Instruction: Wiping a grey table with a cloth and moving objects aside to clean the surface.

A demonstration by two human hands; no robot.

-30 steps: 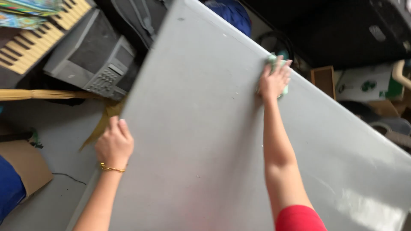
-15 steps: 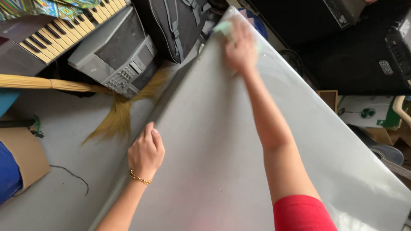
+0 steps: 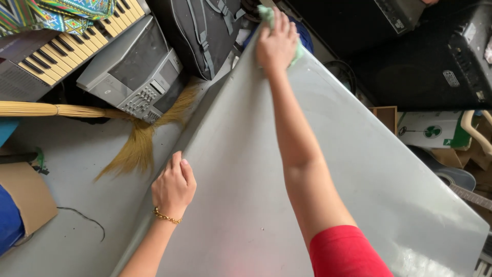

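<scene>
Two things crowd beyond the right hand [image 3: 277, 42] — a black bag [image 3: 202, 31], a speaker [image 3: 435, 56]. Arm outstretched, it presses a green cloth [image 3: 267, 14] flat on the grey board's [image 3: 359, 169] far corner; the left hand [image 3: 173, 187] grips the near edge.

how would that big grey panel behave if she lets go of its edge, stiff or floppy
Probably stiff: the grey panel lies flat with straight edges. Its glossy face suggests a slippery surface, so the left hand curls over the rim. Tilted above the floor, it might slide or tip once released; the right hand only presses a green cloth.
</scene>
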